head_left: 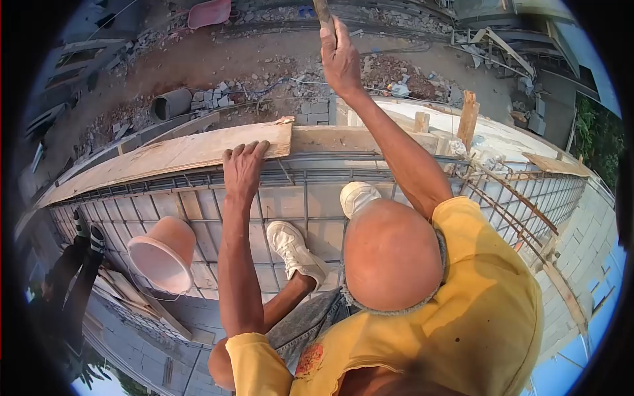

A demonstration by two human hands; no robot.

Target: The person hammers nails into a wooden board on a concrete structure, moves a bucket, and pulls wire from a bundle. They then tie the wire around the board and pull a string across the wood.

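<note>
My left hand (243,168) grips the lower edge of a long plywood board (178,153), its fingers curled over the top face near the right end. Raised at the top of the view, my right hand (341,63) is closed around a wooden handle (323,12). The handle's far end is cut off by the frame, so the kind of tool cannot be told. Beneath the board run bundled steel bars (317,173). Below them a rebar grid (257,218) spreads out under my feet, with a white shoe (288,247) on it.
An orange bucket (173,241) stands on the grid at left, near another person's dark-clad legs (78,264). A wooden post (467,122) rises at right by rusty bars (515,198). Beyond the edge lie rubble, a concrete pipe (172,104) and a pink tub (209,13) below.
</note>
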